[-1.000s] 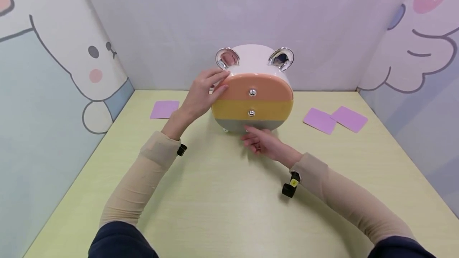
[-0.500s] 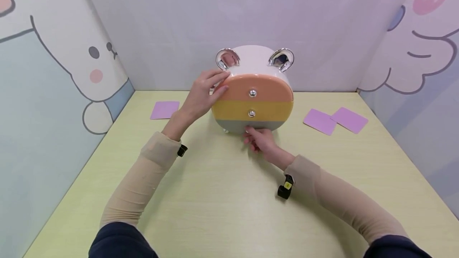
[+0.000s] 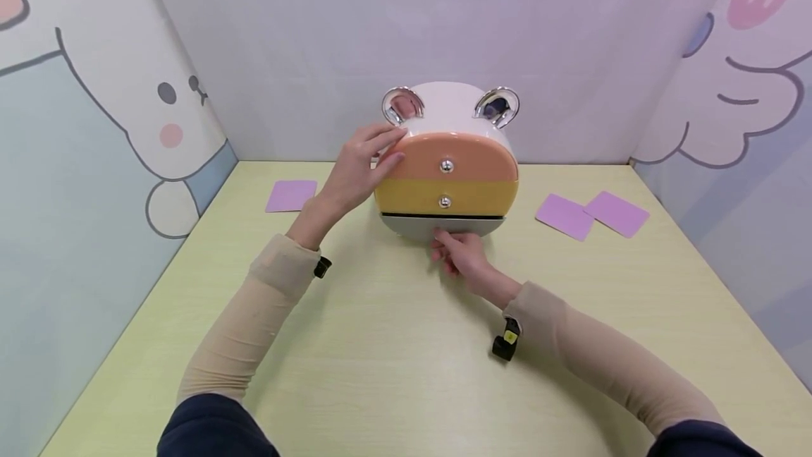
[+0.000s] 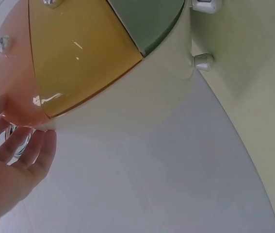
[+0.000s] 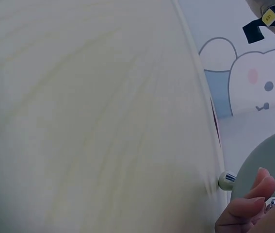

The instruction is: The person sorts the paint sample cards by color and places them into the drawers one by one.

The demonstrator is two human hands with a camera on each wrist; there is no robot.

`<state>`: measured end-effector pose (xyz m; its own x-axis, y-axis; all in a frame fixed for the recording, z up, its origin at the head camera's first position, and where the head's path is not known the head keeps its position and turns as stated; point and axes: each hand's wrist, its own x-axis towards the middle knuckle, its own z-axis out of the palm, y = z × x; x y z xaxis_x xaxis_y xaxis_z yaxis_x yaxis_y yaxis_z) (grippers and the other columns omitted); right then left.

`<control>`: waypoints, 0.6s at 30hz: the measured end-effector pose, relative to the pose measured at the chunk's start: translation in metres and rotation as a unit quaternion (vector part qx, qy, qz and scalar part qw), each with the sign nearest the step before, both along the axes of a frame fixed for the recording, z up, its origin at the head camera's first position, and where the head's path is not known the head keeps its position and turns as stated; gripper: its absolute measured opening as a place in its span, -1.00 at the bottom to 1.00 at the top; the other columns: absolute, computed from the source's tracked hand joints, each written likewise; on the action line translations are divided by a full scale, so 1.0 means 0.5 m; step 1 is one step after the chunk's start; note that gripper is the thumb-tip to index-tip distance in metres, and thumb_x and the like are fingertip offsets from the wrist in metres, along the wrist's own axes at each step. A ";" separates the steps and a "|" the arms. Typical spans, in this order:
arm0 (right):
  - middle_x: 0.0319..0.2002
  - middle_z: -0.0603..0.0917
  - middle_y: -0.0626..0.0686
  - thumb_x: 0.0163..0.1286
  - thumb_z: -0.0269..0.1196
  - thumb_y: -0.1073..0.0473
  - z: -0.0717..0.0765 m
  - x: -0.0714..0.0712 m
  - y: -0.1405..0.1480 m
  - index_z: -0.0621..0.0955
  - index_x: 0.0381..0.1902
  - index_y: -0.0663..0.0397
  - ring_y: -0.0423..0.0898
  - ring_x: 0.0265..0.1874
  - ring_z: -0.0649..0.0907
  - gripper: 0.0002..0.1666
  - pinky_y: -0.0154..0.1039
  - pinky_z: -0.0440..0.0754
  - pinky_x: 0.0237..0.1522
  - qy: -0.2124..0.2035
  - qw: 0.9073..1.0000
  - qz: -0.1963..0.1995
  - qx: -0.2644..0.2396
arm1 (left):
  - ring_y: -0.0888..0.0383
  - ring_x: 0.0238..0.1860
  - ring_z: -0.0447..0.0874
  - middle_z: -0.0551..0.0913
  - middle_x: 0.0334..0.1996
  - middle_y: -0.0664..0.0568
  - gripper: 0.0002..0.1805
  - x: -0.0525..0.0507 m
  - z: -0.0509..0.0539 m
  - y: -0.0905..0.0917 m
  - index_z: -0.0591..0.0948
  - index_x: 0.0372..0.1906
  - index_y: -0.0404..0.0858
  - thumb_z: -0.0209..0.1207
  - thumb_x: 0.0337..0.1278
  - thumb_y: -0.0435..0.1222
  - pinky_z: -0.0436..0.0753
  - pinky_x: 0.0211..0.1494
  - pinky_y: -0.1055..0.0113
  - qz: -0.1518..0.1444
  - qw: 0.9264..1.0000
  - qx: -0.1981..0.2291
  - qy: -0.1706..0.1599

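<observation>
A small rounded cabinet (image 3: 455, 106), white with silvery ears and little feet, stands near the back wall. Its front has an orange drawer (image 3: 482, 157), a yellow drawer (image 3: 406, 196) and a grey-green drawer (image 3: 409, 226) at the bottom, which sticks out with a dark gap above it. My left hand (image 3: 355, 166) rests at the cabinet's upper left edge, thumb on the orange front and extended fingers along the side. With thumb and fingers, my right hand (image 3: 468, 257) pinches the bottom drawer's knob (image 5: 271, 202), mostly hidden by the fingers.
A purple card (image 3: 292, 196) lies on the table (image 3: 380, 372) left of the cabinet. To the right, one purple card (image 3: 564, 216) touches or overlaps another. Side walls printed with cartoon animals (image 3: 168, 101) and a plain back wall (image 3: 304, 55) enclose the table.
My right hand has closed on the bottom knob and drawn slightly toward me. The grey-green drawer has come out a little, showing a dark gap. My left hand stays in place.
</observation>
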<state>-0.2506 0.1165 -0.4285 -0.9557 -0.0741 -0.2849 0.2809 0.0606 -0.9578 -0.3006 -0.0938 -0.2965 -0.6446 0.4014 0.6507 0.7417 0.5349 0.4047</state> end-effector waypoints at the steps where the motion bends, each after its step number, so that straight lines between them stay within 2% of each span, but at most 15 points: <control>1: -0.70 0.61 -0.10 0.44 0.13 -0.04 0.000 0.002 0.000 0.60 -0.15 0.40 -0.24 -0.83 0.36 -0.49 -0.37 0.28 -0.73 0.000 1.000 0.001 0.000 | -0.02 0.06 0.49 0.60 0.09 -0.12 -0.58 0.000 0.000 0.000 0.58 0.18 -0.26 0.23 0.23 -0.26 0.58 0.02 0.18 0.000 1.000 -0.001 0.000; 8: -0.70 0.62 -0.12 0.42 0.15 -0.05 0.001 0.018 0.006 0.59 -0.07 0.44 -0.25 -0.82 0.36 -0.45 -0.38 0.29 -0.72 -0.009 1.000 0.008 0.004 | -0.03 0.07 0.49 0.60 0.10 -0.13 -0.59 -0.002 -0.001 0.002 0.58 0.18 -0.26 0.22 0.24 -0.27 0.59 0.03 0.15 -0.001 1.000 0.000 -0.001; 11: -0.70 0.62 -0.12 0.43 0.16 -0.04 0.012 0.030 0.007 0.59 -0.06 0.45 -0.25 -0.82 0.37 -0.45 -0.38 0.30 -0.72 -0.007 1.000 0.015 0.008 | -0.04 0.08 0.49 0.59 0.11 -0.13 -0.58 -0.002 -0.001 0.002 0.58 0.18 -0.27 0.23 0.23 -0.27 0.60 0.03 0.12 -0.002 1.000 0.002 -0.003; 18: -0.71 0.62 -0.11 0.41 0.17 -0.02 0.010 0.047 0.005 0.63 -0.09 0.43 -0.25 -0.82 0.37 -0.48 -0.38 0.31 -0.72 -0.009 1.000 0.022 0.018 | -0.03 0.10 0.50 0.60 0.10 -0.12 -0.59 0.001 0.002 0.000 0.59 0.17 -0.25 0.23 0.23 -0.25 0.60 0.04 0.19 0.003 1.000 -0.003 -0.002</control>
